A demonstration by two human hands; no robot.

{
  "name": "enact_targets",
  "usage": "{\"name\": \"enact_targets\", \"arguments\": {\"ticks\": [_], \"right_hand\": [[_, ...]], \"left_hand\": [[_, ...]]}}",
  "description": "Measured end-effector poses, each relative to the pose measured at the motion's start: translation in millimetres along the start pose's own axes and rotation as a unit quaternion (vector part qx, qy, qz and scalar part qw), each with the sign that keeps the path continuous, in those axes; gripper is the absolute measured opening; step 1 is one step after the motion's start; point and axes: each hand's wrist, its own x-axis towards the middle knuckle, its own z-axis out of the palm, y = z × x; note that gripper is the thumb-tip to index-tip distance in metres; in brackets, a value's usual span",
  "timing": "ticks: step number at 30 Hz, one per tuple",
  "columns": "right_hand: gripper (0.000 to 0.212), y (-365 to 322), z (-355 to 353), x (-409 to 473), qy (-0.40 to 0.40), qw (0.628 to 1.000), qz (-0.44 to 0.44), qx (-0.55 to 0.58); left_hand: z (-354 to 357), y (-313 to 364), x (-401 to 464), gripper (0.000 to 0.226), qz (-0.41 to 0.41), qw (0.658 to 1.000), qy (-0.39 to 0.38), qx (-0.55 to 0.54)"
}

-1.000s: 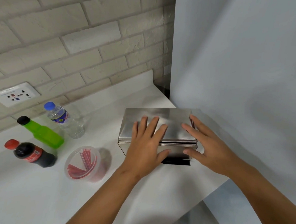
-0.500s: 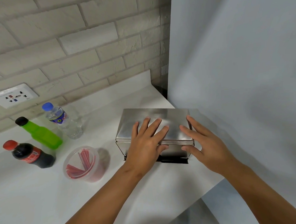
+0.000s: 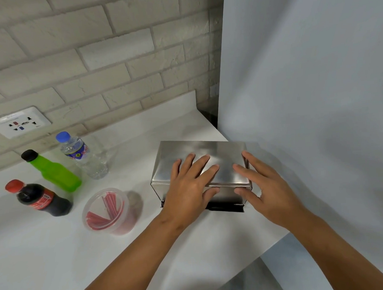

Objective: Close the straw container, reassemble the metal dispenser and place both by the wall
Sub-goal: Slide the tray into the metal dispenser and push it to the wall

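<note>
At nine o'clock on the white surface [image 3: 47, 254] we see a cola bottle [image 3: 41, 198], a green bottle [image 3: 53, 171] and a water bottle [image 3: 83, 156], all lying tilted; their labels are too blurred to read. Just right of them stands the straw tub [image 3: 106, 211], red straws showing through its lid. At centre the dispenser [image 3: 200, 164] sits near the surface's right edge. Our left hand [image 3: 188, 189] and right hand [image 3: 265, 189] lie flat on its top, fingers spread, thumbs on its front face, covering most of it. The dark slot below is partly hidden.
</note>
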Motion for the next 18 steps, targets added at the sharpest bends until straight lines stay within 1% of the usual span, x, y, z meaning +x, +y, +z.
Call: {"name": "enact_targets", "arguments": {"ticks": [6,8,10,13,16,18], "right_hand": [[0.075,-12,-10,20,-0.025,0.999,0.040,-0.004],[0.077,-16,-13,34,-0.047,0.997,0.039,-0.036],[0.078,-21,-14,47,-0.073,0.995,0.030,-0.064],[0.071,-28,-8,64,-0.091,0.992,0.016,-0.085],[0.069,-34,3,74,-0.105,0.986,0.009,-0.129],[0.071,-36,7,75,-0.101,0.983,0.009,-0.154]], "left_hand": [[-18,-19,15,0.038,-0.054,0.998,0.021,-0.041],[-25,-33,25,0.040,-0.060,0.998,-0.008,-0.027],[-29,-46,31,0.045,-0.067,0.996,-0.058,-0.008],[-28,-60,36,0.051,-0.063,0.992,-0.113,0.009],[-24,-63,37,0.056,-0.057,0.989,-0.131,0.028],[-23,-63,36,0.062,-0.058,0.989,-0.135,0.037]]}}
